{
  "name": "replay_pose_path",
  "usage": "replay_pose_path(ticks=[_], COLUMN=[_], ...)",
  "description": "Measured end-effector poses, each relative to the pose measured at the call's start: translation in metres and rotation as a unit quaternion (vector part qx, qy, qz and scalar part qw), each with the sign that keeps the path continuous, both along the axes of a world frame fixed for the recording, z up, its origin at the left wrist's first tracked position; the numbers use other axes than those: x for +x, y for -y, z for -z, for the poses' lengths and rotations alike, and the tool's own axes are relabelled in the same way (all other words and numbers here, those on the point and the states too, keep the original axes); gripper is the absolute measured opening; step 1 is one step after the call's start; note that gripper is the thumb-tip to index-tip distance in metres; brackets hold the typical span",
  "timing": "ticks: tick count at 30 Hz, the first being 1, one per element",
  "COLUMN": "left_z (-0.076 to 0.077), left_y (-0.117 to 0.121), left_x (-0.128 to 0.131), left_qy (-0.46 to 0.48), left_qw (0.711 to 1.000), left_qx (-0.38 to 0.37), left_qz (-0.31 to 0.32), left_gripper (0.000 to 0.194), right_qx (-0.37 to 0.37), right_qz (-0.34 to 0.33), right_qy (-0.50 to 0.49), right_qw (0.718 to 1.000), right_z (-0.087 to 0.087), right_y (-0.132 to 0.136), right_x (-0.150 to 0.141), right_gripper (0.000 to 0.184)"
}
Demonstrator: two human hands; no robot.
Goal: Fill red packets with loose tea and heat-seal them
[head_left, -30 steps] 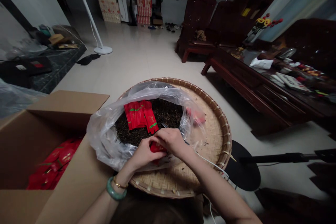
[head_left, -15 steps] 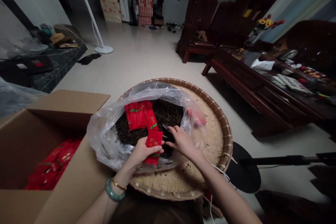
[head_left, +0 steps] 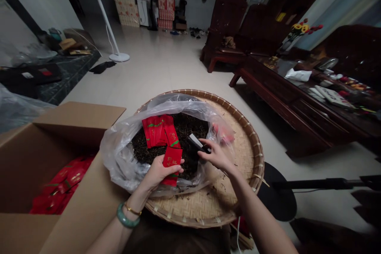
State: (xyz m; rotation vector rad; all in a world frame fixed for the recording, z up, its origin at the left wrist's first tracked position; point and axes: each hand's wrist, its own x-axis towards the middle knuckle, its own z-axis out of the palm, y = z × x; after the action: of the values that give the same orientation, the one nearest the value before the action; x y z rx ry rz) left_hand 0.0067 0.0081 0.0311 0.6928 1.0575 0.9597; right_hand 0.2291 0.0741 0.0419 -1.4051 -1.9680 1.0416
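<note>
My left hand point(head_left: 160, 171) pinches a red packet point(head_left: 172, 155) with gold lettering over the near side of a clear plastic bag point(head_left: 114, 158). In my right hand point(head_left: 216, 154) is a black hand-held tool point(head_left: 196, 143) with a pale flat face, held a little right of the packet; its exact kind is unclear. Dark, dry tea leaves point(head_left: 190, 124) fill the open bag. On them lies a fanned row of red packets point(head_left: 155, 130) with green bands, and another red packet point(head_left: 172, 135) rests beside the row.
The bag sits on a round woven bamboo tray point(head_left: 251, 143). To the left stands an open cardboard box point(head_left: 80, 112) with red packets point(head_left: 64, 184) inside. A black round stand base point(head_left: 278, 194) is on the floor at right, and a white cord point(head_left: 238, 232) hangs below the tray.
My right hand has drawn the black tool away from the packet, to the right, and turned it so its pale face shows. My left hand has shifted slightly left, still holding the packet.
</note>
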Motion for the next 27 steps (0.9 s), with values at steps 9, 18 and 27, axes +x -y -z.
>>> replay_pose_path(ticks=[9, 18, 27], left_z=[0.002, -0.003, 0.003], left_y=[-0.001, -0.001, -0.002], left_x=[0.007, 0.011, 0.009], left_qy=[-0.059, -0.062, -0.068], left_qw=[0.995, 0.995, 0.995], left_qx=[0.042, 0.012, 0.010], left_qz=[0.062, 0.073, 0.068], left_gripper=[0.048, 0.043, 0.047], right_qx=[-0.044, -0.001, -0.081], right_qz=[-0.156, -0.133, -0.090], right_qy=[-0.006, 0.029, -0.071], right_qw=[0.987, 0.991, 0.990], right_z=[-0.048, -0.044, -0.041], right_y=[0.016, 0.016, 0.008], right_x=[-0.028, -0.042, -0.024], right_gripper=[0.042, 0.030, 0.040])
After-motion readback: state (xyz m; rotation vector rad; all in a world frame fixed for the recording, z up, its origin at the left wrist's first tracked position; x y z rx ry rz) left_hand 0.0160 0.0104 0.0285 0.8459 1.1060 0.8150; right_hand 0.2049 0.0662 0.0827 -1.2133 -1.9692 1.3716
